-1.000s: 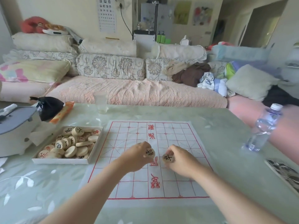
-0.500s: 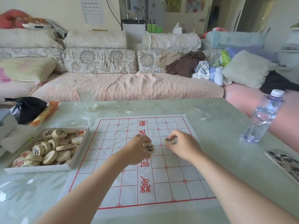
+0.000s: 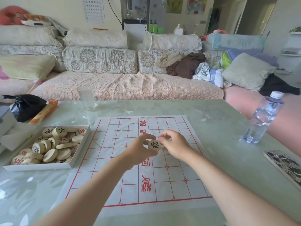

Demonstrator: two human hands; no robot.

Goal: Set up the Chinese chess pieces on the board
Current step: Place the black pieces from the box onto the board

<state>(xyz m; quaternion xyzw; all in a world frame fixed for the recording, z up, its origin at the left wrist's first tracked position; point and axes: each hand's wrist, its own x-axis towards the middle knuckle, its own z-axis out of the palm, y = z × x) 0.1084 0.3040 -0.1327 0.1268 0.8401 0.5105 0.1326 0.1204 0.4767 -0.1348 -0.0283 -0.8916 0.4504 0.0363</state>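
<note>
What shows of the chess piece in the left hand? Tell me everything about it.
The chess piece is a thick round disc, pale wood by its look, with one black character on its flat face. It stands tilted, face toward the camera, pinched at its rim by the left hand over the middle of the board. The right hand grips a second piece, mostly hidden, right beside it; whether they touch is unclear.

Cushioned sofa (image 3: 127, 85) behind glossy table (image 3: 219, 136) — daylit room.

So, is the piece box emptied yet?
No, mostly full: the white box holds a heap of wooden pieces. The board shows none; the left hand holds one piece.
</note>
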